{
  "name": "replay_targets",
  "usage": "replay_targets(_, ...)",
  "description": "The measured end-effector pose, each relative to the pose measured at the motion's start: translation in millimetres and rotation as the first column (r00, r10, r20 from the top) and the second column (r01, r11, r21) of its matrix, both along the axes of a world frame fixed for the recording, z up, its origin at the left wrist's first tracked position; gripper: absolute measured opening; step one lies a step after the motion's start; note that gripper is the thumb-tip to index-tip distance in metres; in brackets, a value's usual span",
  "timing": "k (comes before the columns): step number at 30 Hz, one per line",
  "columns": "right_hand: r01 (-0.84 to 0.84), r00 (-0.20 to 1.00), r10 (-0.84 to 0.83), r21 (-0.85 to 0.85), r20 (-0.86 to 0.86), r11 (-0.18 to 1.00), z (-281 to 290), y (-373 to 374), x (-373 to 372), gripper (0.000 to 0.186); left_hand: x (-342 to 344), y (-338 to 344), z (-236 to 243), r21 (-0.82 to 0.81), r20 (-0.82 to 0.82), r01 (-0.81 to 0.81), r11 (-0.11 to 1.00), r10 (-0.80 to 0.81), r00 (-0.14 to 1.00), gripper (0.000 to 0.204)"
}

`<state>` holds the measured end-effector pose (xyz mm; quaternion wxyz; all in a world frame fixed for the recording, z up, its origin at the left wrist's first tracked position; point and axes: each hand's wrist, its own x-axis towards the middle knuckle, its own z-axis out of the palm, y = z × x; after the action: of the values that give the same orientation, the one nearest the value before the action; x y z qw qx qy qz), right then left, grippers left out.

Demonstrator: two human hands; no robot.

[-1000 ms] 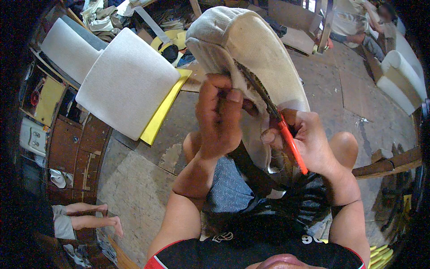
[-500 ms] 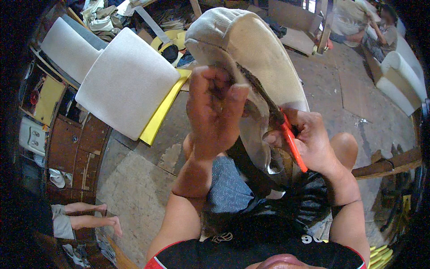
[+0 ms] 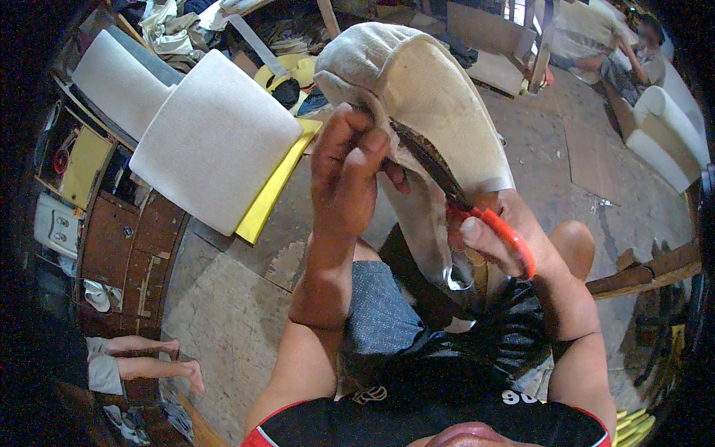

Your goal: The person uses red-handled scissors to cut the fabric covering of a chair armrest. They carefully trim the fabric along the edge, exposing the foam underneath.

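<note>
A beige, fabric-covered upholstered piece [image 3: 447, 104] with a rounded top stands before me, between my knees. Along its left side a loose fabric flap [image 3: 426, 220] hangs down. My left hand [image 3: 346, 179] is closed, pinching the edge of this fabric between thumb and fingers. In my right hand [image 3: 512, 207] are scissors [image 3: 441, 170] with red handles, the thumb through one loop. Their dark blades point up and left along the fabric edge, close to my left fingers. Whether the blades touch the cloth is hard to tell.
To the left, a light grey cushion [image 3: 220, 141] lies by a yellow sheet [image 3: 279, 186]. Another person [image 3: 633, 67] sits at the far right near a pale armchair [image 3: 666, 130]. A person's bare legs [image 3: 153, 357] show at lower left. A wooden beam [image 3: 648, 276] lies right.
My left hand has come up from a blurred pose and now pinches the fabric edge. The scissors have turned in my right hand, showing more of the red handle loop.
</note>
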<state>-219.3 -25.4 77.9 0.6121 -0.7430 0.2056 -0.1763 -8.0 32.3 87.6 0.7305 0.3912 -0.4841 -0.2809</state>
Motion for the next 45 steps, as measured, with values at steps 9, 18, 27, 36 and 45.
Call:
replay_targets(9,0.116,0.993,-0.111,-0.179,0.039,0.977,-9,7,5,0.035,-2,1,-9,-0.034,0.151,-0.081,0.996,0.085,0.985,0.015)
replay_targets(18,0.227,0.970,-0.240,-0.473,0.034,0.851,2,12,0,0.037,-7,1,-9,-0.079,0.136,-0.052,0.996,0.063,0.989,0.012)
replay_targets(27,0.275,0.958,-0.272,-0.551,0.089,0.788,-18,5,1,0.048,-6,0,-11,-0.098,0.138,-0.024,0.995,0.037,0.990,0.012)
replay_targets(36,0.135,0.991,-0.125,-0.354,0.050,0.925,-11,3,-6,0.034,-3,0,-14,-0.059,0.077,-0.010,0.998,0.015,0.997,0.014)
replay_targets(45,0.130,0.991,-0.122,-0.286,0.048,0.949,5,12,4,0.039,-5,0,-14,-0.096,0.099,-0.006,0.995,0.015,0.995,0.017)
